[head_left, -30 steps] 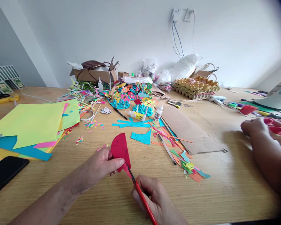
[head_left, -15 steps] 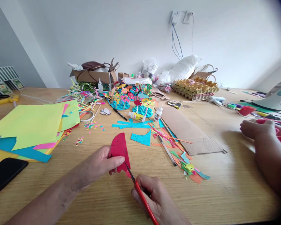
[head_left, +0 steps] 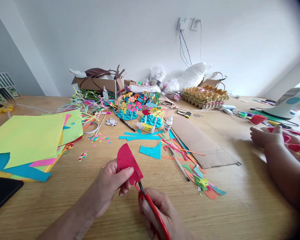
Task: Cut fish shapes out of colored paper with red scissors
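Between thumb and fingers my left hand (head_left: pixel 117 178) pinches a red paper cutout (head_left: pixel 127 160) with a rounded top and a scalloped lower edge. Faint pencil marks show on it. My right hand (head_left: pixel 162 210) grips red-handled scissors (head_left: pixel 156 215), their dark blades at the lower right edge of the paper. A narrow red strip hangs by the blades. Beyond my hands lie a blue paper offcut (head_left: pixel 150 150), blue strips (head_left: pixel 140 135) and a pen (head_left: pixel 179 164).
Coloured paper sheets (head_left: pixel 30 136) and a black phone (head_left: pixel 5 193) lie at left. Paper scraps (head_left: pixel 205 183) and a cardboard piece (head_left: pixel 202 143) are right of centre. Glue bottles (head_left: pixel 168 124) stand before decorated paper fish (head_left: pixel 132 106). Another person's arm (head_left: pixel 280 160) reaches in at right.
The red paper has tilted, its lower end swinging right. The scissors' handles have spread, and a thin strip now shows beside the blades. The view has shifted slightly.
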Available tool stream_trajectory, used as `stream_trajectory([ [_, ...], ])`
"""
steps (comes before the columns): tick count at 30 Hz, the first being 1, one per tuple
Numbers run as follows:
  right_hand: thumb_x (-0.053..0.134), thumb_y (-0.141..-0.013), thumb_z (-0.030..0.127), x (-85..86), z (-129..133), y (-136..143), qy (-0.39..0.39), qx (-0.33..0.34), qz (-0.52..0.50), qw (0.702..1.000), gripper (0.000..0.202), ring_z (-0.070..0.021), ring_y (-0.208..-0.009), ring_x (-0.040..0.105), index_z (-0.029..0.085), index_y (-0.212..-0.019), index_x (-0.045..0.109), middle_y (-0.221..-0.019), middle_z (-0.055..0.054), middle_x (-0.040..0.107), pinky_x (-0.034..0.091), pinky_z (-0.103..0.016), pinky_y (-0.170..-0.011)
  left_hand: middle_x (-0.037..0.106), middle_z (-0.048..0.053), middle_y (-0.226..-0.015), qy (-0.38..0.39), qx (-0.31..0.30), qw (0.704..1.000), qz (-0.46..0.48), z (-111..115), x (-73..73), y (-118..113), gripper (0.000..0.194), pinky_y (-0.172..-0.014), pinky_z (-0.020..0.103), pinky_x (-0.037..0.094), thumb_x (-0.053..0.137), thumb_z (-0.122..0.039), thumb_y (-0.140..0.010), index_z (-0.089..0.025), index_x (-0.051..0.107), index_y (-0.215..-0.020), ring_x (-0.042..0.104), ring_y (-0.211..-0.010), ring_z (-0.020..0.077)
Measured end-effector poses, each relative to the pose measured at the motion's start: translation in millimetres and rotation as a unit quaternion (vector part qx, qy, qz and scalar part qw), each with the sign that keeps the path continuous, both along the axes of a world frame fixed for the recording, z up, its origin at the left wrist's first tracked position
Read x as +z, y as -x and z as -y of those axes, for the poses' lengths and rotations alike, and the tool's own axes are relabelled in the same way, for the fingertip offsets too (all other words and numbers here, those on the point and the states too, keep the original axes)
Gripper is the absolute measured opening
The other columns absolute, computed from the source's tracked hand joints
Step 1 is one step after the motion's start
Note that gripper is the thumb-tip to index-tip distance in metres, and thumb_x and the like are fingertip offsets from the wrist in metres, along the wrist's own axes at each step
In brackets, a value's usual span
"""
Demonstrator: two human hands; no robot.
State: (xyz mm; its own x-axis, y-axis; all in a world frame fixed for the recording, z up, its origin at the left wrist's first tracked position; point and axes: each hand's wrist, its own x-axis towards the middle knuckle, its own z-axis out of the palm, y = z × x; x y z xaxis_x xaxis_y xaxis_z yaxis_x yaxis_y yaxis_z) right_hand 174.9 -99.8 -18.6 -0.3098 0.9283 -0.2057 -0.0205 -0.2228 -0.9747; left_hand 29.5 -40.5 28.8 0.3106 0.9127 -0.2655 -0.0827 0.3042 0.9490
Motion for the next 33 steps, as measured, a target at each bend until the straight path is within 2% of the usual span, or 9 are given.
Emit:
stream_trajectory([
  [8,0.048,-0.07,0.073,-0.5,0.5,5.1,-0.002,-0.021,-0.017,1.0,0.055,-0.0037,-0.036,0.031,0.018,-0.063,0.043,-0.049,0.008,0.035,0.028,-0.014,-0.033,0.049,-0.004,-0.041,-0.012,0.011,1.0,0.002,5.0,1.5,-5.2,0.027,-0.04,0.02,0.03,0.06,-0.033,-0.065,-0.017,0.05,-0.046,0.04,-0.04,0.0073],
  [17,0.042,-0.071,0.075,2.4,2.4,1.6,-0.03,-0.017,0.033,0.999,0.058,-0.0053,-0.039,0.032,0.018,-0.062,0.042,-0.049,0.007,0.035,0.027,-0.015,-0.035,0.049,-0.004,-0.041,-0.011,-0.001,1.0,-0.012,6.3,3.5,-6.3,0.026,-0.041,0.02,0.029,0.059,-0.033,-0.065,-0.017,0.049,-0.046,0.038,-0.04,0.0071],
  [23,0.042,-0.072,0.074,6.5,5.1,0.9,-0.02,-0.022,0.035,0.999,0.057,-0.006,-0.041,0.031,0.018,-0.062,0.043,-0.049,0.007,0.035,0.026,-0.016,-0.036,0.048,-0.004,-0.041,-0.025,-0.006,0.999,-0.023,6.2,4.7,-7.5,0.024,-0.041,0.02,0.03,0.059,-0.031,-0.064,-0.018,0.048,-0.047,0.037,-0.04,0.0076],
  [33,0.042,-0.071,0.075,0.4,4.6,-1.0,-0.029,-0.018,0.029,0.999,0.057,-0.0054,-0.038,0.03,0.018,-0.064,0.045,-0.047,0.007,0.036,0.025,-0.016,-0.034,0.047,-0.005,-0.042,-0.025,-0.008,1.0,-0.01,8.6,2.1,-6.8,0.022,-0.041,0.02,0.03,0.057,-0.03,-0.066,-0.018,0.047,-0.05,0.037,-0.041,0.0075],
])
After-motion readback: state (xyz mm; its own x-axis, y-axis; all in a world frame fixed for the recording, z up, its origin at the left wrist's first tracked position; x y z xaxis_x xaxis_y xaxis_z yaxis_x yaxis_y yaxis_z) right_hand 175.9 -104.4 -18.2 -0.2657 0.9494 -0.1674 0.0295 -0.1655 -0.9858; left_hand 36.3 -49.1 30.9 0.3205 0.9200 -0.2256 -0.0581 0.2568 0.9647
